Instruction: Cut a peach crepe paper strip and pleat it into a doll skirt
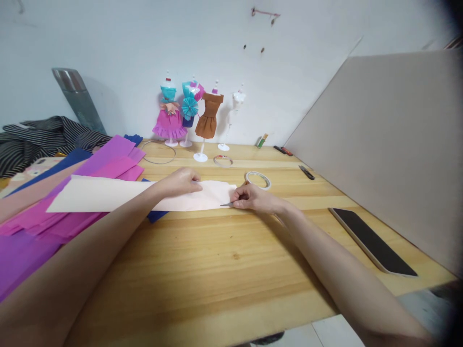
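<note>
A long strip of pale pink paper [108,195] lies across the wooden table [217,255]. My left hand [181,182] rests on top of it with fingers curled, pressing the strip down near its right part. My right hand [251,198] is closed in a pinch at the strip's right end, gripping a thin dark pointed tool [227,205] whose tip touches the paper's lower edge; I cannot make out what the tool is.
Stacked magenta, purple and blue paper sheets [54,217] lie at left. Several small dress mannequins [195,115] stand at the back. A tape roll [257,179], a wire ring [159,152], small snips [306,172], a phone [372,241] and a grey board [390,144] at right.
</note>
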`<state>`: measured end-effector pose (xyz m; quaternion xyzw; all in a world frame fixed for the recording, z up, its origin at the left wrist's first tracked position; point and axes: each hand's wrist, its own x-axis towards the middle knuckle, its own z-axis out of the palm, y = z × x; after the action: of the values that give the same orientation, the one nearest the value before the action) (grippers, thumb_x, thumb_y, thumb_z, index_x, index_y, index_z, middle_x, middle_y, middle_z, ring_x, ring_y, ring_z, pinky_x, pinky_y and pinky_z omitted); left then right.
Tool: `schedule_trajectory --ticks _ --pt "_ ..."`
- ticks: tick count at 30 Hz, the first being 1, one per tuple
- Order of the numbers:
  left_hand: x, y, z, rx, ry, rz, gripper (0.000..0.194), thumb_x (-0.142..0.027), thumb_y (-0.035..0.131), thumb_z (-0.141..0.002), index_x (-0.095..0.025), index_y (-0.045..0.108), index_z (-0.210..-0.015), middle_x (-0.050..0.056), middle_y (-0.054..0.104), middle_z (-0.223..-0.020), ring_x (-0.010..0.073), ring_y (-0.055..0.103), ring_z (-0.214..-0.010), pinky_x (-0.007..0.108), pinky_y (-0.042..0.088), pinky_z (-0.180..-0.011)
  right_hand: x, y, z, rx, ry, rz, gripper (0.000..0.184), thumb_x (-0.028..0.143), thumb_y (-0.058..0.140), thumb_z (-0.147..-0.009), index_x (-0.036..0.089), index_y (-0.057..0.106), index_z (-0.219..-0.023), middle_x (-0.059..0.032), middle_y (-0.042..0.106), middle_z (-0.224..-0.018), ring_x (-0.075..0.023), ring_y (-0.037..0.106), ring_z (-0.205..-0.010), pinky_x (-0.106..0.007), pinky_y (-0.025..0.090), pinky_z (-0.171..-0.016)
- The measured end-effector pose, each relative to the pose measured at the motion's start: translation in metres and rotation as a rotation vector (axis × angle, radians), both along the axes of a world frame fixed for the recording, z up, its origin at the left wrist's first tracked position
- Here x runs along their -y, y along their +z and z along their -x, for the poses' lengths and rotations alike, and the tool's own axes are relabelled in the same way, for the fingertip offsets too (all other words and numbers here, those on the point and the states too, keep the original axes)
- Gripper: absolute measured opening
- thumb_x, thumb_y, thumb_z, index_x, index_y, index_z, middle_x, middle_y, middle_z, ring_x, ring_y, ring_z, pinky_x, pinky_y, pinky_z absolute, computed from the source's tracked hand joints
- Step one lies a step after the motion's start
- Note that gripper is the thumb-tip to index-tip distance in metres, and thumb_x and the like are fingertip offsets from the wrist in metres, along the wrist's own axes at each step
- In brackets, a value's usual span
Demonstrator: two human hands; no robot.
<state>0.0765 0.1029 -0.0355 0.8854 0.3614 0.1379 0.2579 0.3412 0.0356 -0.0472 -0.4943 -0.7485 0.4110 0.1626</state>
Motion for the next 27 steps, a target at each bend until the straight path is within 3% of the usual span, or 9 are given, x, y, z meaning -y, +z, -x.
schedule_trajectory --ticks 27 --pt "-0.0007 -0.0013 0.0003 0.027 0.017 0.036 0.021 -0.029 0.052 -0.069 -0.018 0.042 -0.054 -0.005 0.032 -0.054 0.0093 0.031 -0.052 0.027 0.019 -0.051 0.0013 0.0028 0.0014 -0.018 -0.055 0.021 0.035 0.047 0.067 -0.066 0.013 0.061 -0.07 0.0013 0.051 -0.065 -0.011 0.043 -0.061 -0.026 0.033 -0.059"
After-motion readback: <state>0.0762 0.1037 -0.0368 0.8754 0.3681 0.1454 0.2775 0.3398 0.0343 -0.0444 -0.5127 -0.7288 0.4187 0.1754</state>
